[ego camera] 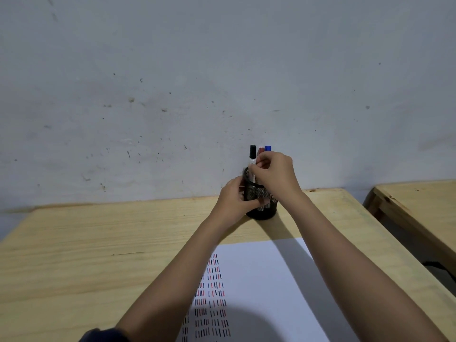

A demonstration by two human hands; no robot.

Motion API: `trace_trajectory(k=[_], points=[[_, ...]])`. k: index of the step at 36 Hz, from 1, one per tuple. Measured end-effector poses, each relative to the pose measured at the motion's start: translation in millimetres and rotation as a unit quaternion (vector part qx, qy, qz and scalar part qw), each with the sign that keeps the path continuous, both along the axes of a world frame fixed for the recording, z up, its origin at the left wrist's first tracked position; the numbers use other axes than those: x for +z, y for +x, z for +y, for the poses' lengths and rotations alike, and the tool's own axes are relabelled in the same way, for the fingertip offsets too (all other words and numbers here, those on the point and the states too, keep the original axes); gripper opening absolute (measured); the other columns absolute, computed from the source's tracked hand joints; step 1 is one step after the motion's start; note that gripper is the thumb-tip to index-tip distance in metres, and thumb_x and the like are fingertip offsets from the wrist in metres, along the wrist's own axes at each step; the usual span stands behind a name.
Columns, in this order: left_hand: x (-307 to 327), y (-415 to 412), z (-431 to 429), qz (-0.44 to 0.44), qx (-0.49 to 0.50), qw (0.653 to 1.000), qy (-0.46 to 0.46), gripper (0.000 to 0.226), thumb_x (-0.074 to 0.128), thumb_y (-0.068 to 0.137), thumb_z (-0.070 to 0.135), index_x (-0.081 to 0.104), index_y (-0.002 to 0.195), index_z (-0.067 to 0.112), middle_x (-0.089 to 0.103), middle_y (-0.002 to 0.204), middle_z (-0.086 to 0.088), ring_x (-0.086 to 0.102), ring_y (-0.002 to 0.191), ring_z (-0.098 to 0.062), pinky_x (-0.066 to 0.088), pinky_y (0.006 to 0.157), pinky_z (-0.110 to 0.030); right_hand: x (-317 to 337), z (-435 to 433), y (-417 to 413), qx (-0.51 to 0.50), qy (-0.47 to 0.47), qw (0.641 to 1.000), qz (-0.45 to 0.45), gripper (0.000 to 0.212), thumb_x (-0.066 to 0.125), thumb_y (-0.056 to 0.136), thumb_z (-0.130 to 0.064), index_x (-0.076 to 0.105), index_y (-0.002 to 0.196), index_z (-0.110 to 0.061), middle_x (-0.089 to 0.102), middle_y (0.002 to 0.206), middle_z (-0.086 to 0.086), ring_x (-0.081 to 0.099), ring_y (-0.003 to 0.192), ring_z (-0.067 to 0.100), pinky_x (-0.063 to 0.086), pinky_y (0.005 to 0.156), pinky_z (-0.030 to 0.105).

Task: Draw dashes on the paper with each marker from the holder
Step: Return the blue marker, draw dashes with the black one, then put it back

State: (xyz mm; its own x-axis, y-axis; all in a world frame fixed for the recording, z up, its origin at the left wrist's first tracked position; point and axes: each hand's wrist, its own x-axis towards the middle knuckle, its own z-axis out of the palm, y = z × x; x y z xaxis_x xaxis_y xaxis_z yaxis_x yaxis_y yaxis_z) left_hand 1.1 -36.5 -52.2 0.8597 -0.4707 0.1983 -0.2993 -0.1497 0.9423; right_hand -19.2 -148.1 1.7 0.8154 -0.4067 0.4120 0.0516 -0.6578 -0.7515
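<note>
Paper (261, 280) sits nearest; left hand (234, 198) clamps the holder (261, 201), right hand (274, 174) pinches the upright black marker (252, 159), which stands straight up from that pinch.

1. The holder (261, 201) stands on the table (98, 243), near its far edge.
2. Three markers (252, 159) stand in the holder.
3. The paper (266, 280) lies on the table, nearer than the holder.

We see a black mesh holder (261, 193) upright near the wall, holding black (252, 154), red (261, 151) and blue (268, 148) markers; the white paper (261, 280) carries rows of dashes (212, 299).
</note>
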Motion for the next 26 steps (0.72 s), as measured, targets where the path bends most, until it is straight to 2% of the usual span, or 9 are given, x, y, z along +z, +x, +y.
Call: trace_trajectory(k=[4, 8, 11, 15, 19, 21, 23, 26], points=[[1, -3, 4, 0.011, 0.009, 1.0, 0.012, 0.037, 0.08, 0.069, 0.015, 0.056, 0.098, 0.015, 0.06, 0.089, 0.012, 0.061, 0.077, 0.001, 0.049, 0.064, -0.006, 4, 1, -7, 0.01, 0.011, 0.999, -0.045, 0.008, 0.062, 0.08, -0.015, 0.06, 0.083, -0.007, 0.062, 0.081, 0.007, 0.057, 0.075, 0.017, 0.047, 0.072, 0.025], [10, -11, 15, 0.051, 0.012, 0.999, 0.007, 0.024, 0.068, 0.08, 0.003, 0.058, 0.101, 0.008, 0.057, 0.085, 0.002, 0.056, 0.074, -0.005, 0.045, 0.051, -0.006, 15, 6, -25, 0.031, 0.024, 0.994, -0.106, 0.007, 0.059, 0.085, -0.016, 0.053, 0.087, -0.011, 0.061, 0.093, 0.012, 0.059, 0.085, 0.02, 0.05, 0.075, 0.028], [27, -14, 29, 0.016, 0.029, 0.999, 0.025, 0.025, 0.068, 0.08, 0.008, 0.062, 0.104, 0.007, 0.063, 0.095, -0.006, 0.058, 0.079, -0.011, 0.049, 0.059, -0.009, 26, 11, -42, 0.053, 0.012, 0.988, -0.144, 0.009, 0.056, 0.087, -0.015, 0.051, 0.092, -0.009, 0.059, 0.095, 0.01, 0.058, 0.086, 0.018, 0.047, 0.074, 0.021], [64, -30, 51, -0.026, 0.041, 0.999, -0.024, 0.026, 0.066, 0.085, 0.018, 0.065, 0.108, 0.006, 0.067, 0.1, -0.005, 0.062, 0.086, -0.009, 0.046, 0.073, -0.005, 37, 18, -66, 0.085, -0.024, 0.982, -0.167, 0.008, 0.054, 0.089, -0.014, 0.05, 0.095, -0.012, 0.056, 0.095, 0.006, 0.056, 0.085, 0.015, 0.044, 0.074, 0.014], [103, -59, 70, -0.039, 0.025, 0.992, -0.116, 0.019, 0.062, 0.087, 0.018, 0.065, 0.104, 0.009, 0.068, 0.096, -0.011, 0.065, 0.093, -0.02, 0.052, 0.09, -0.026, 40, 23, -90, 0.114, -0.072, 0.98, -0.145, 0.012, 0.054, 0.09, -0.018, 0.053, 0.099, -0.01, 0.059, 0.098, 0.006, 0.057, 0.088, 0.015, 0.046, 0.079, 0.022], [116, -74, 77, -0.057, 0.013, 0.991, -0.124, 0.017, 0.062, 0.088, 0.02, 0.065, 0.103, 0.012, 0.068, 0.093, -0.008, 0.066, 0.091, -0.02, 0.053, 0.091, -0.03, 40, 26, -101, 0.131, -0.106, 0.977, -0.129, 0.012, 0.054, 0.091, -0.019, 0.054, 0.099, -0.01, 0.059, 0.096, 0.005, 0.057, 0.087, 0.015, 0.046, 0.078, 0.023], [122, -88, 83, -0.093, 0.011, 0.991, -0.093, 0.017, 0.063, 0.087, 0.025, 0.067, 0.102, 0.018, 0.069, 0.091, -0.004, 0.067, 0.091, -0.019, 0.054, 0.089, -0.031, 40, 29, -113, 0.148, -0.136, 0.974, -0.106, 0.011, 0.054, 0.09, -0.019, 0.054, 0.099, -0.011, 0.058, 0.096, 0.004, 0.057, 0.086, 0.016, 0.047, 0.077, 0.025], [123, -106, 90, -0.144, 0.024, 0.989, -0.027, 0.014, 0.066, 0.084, 0.025, 0.068, 0.098, 0.021, 0.068, 0.084, 0.004, 0.064, 0.083, -0.012, 0.05, 0.081, -0.022, 39, 33, -128, 0.166, -0.173, 0.968, -0.08, 0.01, 0.053, 0.089, -0.017, 0.052, 0.098, -0.013, 0.057, 0.096, 0.003, 0.057, 0.085, 0.02, 0.049, 0.076, 0.033]])
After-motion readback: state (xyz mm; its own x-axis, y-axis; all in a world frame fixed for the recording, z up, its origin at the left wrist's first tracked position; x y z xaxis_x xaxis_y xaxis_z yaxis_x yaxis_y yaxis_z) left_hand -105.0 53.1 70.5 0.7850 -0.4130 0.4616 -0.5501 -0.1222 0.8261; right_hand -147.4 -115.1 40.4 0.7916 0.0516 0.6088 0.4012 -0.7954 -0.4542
